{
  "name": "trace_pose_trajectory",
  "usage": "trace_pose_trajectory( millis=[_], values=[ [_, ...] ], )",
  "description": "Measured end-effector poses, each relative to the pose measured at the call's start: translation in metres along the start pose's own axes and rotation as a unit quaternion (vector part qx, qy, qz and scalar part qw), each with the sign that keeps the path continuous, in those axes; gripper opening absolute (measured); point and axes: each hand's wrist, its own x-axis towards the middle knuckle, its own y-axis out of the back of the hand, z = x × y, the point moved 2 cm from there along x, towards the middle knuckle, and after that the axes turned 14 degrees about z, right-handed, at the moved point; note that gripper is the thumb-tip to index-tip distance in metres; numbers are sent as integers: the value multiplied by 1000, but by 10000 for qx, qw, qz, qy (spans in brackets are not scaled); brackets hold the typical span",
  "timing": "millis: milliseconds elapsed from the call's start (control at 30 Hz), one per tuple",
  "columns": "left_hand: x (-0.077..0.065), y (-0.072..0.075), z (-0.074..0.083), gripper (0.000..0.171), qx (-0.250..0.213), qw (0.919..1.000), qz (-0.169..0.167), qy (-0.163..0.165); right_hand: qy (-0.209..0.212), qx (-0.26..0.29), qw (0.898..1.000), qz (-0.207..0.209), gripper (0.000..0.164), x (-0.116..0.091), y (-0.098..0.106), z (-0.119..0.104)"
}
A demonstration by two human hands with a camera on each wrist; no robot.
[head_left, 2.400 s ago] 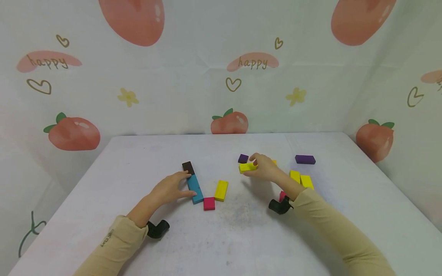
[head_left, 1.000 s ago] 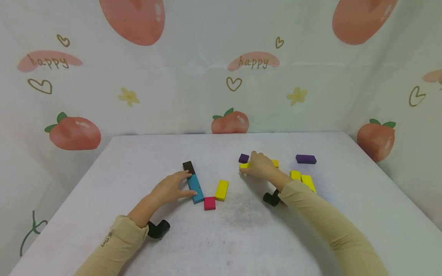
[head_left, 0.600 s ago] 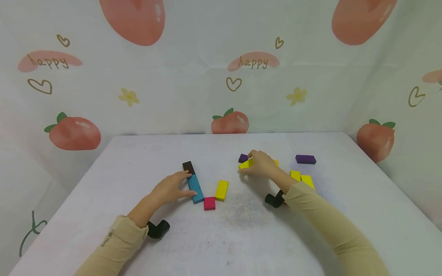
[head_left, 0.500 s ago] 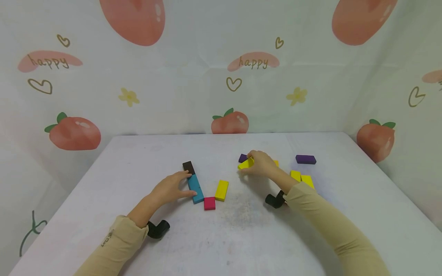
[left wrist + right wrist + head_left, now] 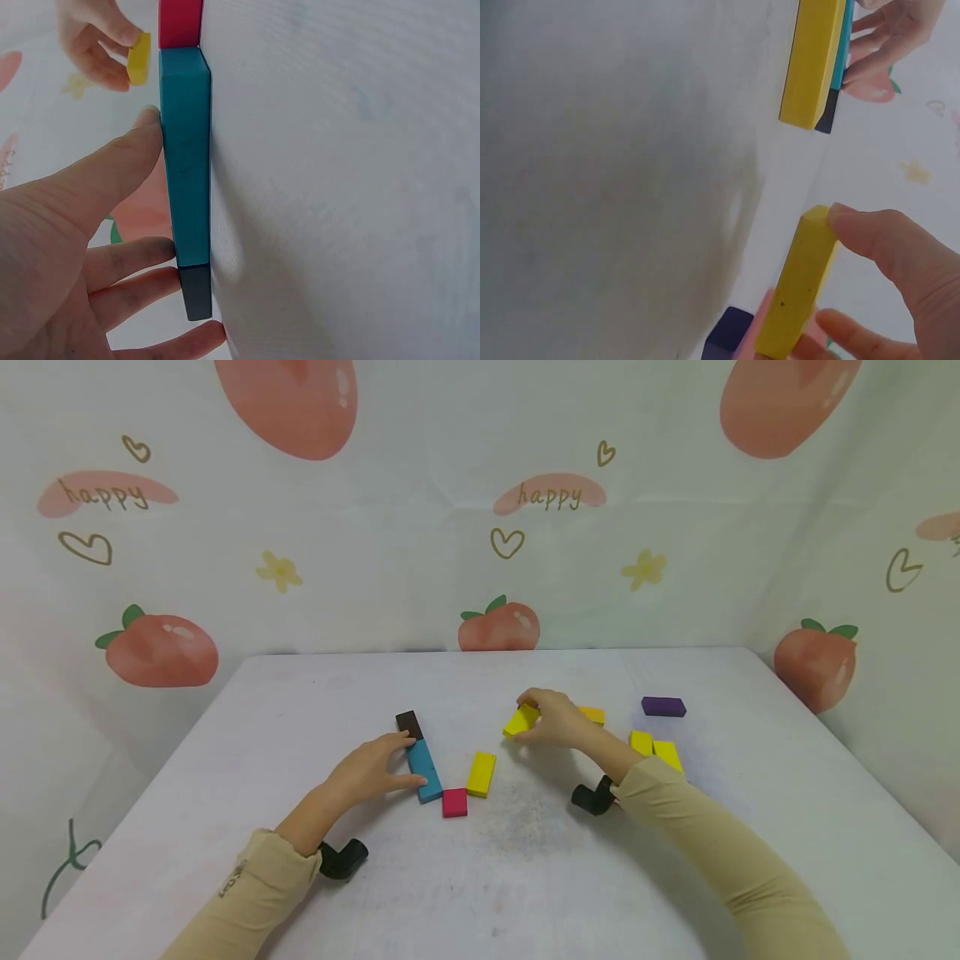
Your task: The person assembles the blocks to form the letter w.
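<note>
Right hand's [image 5: 558,720] grip pinches a bright yellow, long, flat-sided block [image 5: 522,721], which looks like painted wood, between thumb and fingers. That block is tilted and looks lifted off the white tabletop [image 5: 480,893]. Left hand [image 5: 371,766] has its grip loose, with thumb and fingers resting on a blue, long, flat block [image 5: 425,771].

Four blocks seem to be done. A black, short, flat block [image 5: 409,725] touches the far end of the blue one. At the near end, a pinkish-red, square block [image 5: 454,803] touches the blue one too. Then another yellow, long block [image 5: 482,774] stands up the other side, at or just by the red corner. Together they look like a bent line.

The pinched block is not down yet, so I think more is left to do. Loose on the right are an orange-yellow block [image 5: 592,716], two yellow blocks [image 5: 641,742] and a dark purple, long block [image 5: 663,707]. A small purple block [image 5: 727,330] sits near the right hand.

The white cloth wall [image 5: 420,585] says "happy" twice. The left sleeve [image 5: 258,877] has dark letters too small to read. I see no brand name on the blocks.
</note>
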Motion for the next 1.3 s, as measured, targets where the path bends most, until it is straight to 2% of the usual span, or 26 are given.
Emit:
trace_pose_trajectory(
  millis=[267,467,1133,1300],
  values=[
    [0,1,0,70,-35,10000,17,-25,514,233,9983,-134,60,1,-5,-7],
    [0,1,0,70,-26,10000,28,-28,703,266,9970,-157,59,2,-8,-11],
    [0,1,1,70,42,10000,24,-31,516,468,9959,-582,59,12,-19,-17],
    [0,0,0,70,44,10000,34,-46,623,413,9951,-645,58,13,-21,-17]
  ],
)
